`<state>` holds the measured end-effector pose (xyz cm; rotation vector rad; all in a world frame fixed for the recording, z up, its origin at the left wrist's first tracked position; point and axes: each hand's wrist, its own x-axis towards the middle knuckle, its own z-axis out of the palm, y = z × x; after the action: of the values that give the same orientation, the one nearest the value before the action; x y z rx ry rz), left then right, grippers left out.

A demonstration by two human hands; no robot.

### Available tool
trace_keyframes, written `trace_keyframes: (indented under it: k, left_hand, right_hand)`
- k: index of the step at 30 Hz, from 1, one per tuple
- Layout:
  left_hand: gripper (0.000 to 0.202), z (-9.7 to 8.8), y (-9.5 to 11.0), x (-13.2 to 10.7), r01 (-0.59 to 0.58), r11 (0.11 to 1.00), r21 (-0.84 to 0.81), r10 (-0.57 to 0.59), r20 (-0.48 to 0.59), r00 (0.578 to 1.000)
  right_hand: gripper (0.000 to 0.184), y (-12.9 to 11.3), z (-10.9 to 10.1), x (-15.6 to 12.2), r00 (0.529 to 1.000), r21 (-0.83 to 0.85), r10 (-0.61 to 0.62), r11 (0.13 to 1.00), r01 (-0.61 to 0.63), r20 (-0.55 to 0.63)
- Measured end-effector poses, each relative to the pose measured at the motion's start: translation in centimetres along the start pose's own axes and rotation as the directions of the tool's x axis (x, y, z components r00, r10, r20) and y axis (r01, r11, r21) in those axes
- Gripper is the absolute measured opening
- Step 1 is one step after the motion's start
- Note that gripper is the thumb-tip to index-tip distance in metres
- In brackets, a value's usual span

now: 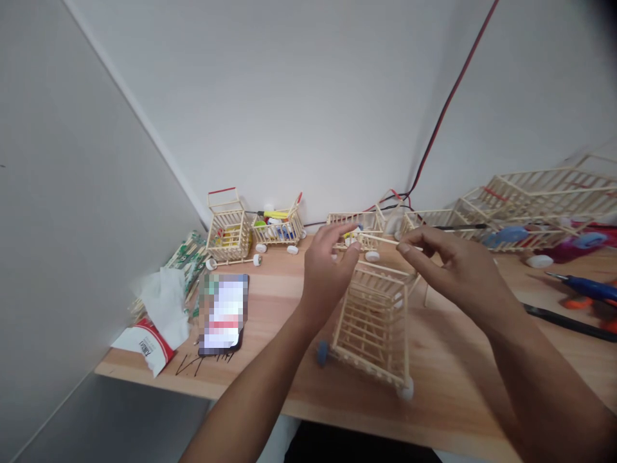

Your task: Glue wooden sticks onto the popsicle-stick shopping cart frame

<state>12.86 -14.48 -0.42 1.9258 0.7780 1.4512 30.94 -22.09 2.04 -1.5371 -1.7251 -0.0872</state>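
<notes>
A thin wooden stick [380, 238] is pinched between the thumb and fingers of my right hand [453, 267]. Its far end reaches the gap between the thumb and forefinger of my left hand [330, 260], whose fingers are apart; contact there is unclear. Below both hands, a small shopping cart made of thin sticks [373, 328] stands tilted on the table. It has a blue wheel [322, 352] at its near left and a white wheel [406, 389] at its near right.
More stick carts [229, 231] line the wall, some holding small coloured parts. At left lie a phone [224, 315], a white tissue [166, 302], a red-and-white packet [152, 344] and stick bundles [186, 251]. A blue-handled tool [585, 287] and a black rod [569, 319] lie at right.
</notes>
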Motion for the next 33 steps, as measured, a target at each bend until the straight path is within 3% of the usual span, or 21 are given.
trace_keyframes:
  k: [2, 4, 8, 11, 21, 27, 33]
  left_hand:
    - [0.026, -0.1, 0.5, 0.4, -0.249, 0.947, 0.203, 0.252, 0.008, 0.968]
    - [0.022, -0.1, 1.0, 0.9, -0.415, 0.83, 0.373, 0.415, 0.084, 0.906]
    - [0.019, 0.5, 1.9, 1.7, -0.576, 0.603, 0.553, 0.511, 0.287, 0.81]
    - [0.017, 0.8, 1.9, 1.9, -0.621, 0.52, 0.587, 0.518, 0.36, 0.775]
    - [0.015, 1.3, 0.8, 1.9, -0.632, 0.545, 0.551, 0.559, 0.322, 0.764]
    - [0.018, 1.6, 0.6, 1.8, -0.598, 0.582, 0.552, 0.542, 0.285, 0.791]
    - [0.011, 1.5, 0.2, 1.7, -0.592, 0.591, 0.547, 0.564, 0.245, 0.789]
  right_hand:
    - [0.014, 0.0, -0.1, 0.0, 1.0, 0.002, 0.005, 1.0, -0.005, 0.006]
    - [0.014, 0.1, -0.1, -0.1, 1.0, 0.004, 0.009, 1.0, -0.009, 0.008]
    - [0.014, 0.2, -0.1, 0.0, 1.0, 0.016, 0.005, 1.0, -0.005, 0.008]
    - [0.014, 0.2, -0.1, 0.0, 1.0, 0.021, 0.005, 1.0, -0.006, 0.003]
    - [0.015, 0.0, -0.1, -0.1, 0.999, 0.025, 0.037, 0.999, -0.037, -0.011]
    - [0.024, 0.2, -0.4, -0.1, 0.992, 0.049, 0.125, 0.991, -0.126, 0.023]
    - [0.047, 1.2, -1.7, -0.7, 0.958, 0.073, 0.243, 0.969, -0.235, -0.152]
